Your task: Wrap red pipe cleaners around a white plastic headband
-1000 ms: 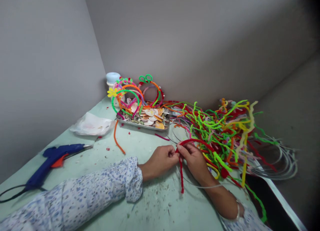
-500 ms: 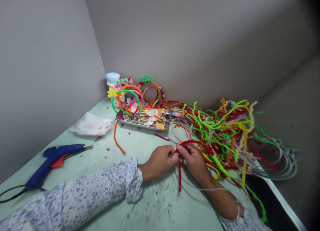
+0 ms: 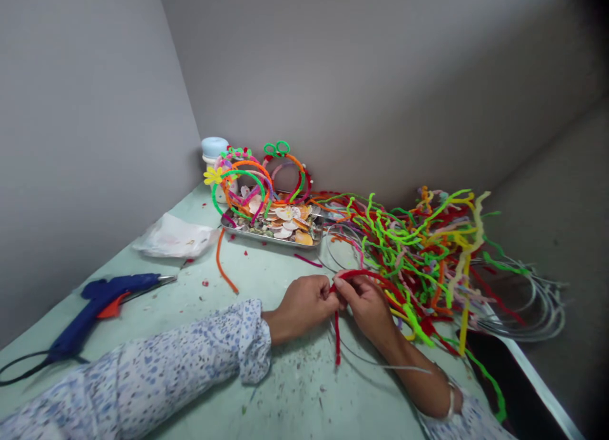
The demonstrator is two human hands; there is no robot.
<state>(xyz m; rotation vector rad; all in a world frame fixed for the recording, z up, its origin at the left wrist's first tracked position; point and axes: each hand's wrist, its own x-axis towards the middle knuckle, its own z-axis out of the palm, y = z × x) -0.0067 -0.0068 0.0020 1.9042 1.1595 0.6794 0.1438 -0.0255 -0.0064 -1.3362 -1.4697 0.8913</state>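
Note:
Both hands meet above the middle of the table. My left hand (image 3: 309,305) is closed, its fingers pinching a red pipe cleaner (image 3: 337,342) whose short end hangs down between the hands. My right hand (image 3: 367,304) pinches the same red stem just beside it, where the longer part arches over the fingers toward the right. A thin clear wire (image 3: 380,365) runs below the hands and passes across the right wrist. Whether the fingers also hold this wire is hidden.
A tangled heap of colourful pipe cleaners (image 3: 409,243) lies at right, with coiled wire (image 3: 542,313) beyond. Behind stands a metal tray (image 3: 266,238) of shells with decorated headbands (image 3: 247,167). A blue glue gun (image 3: 90,307), plastic bag (image 3: 176,236) and lidded bottle (image 3: 215,148) are at left.
The hanging red end has swung slightly left, and the red arch over my right hand sits a little lower. Both hands stay almost in place, still pinching.

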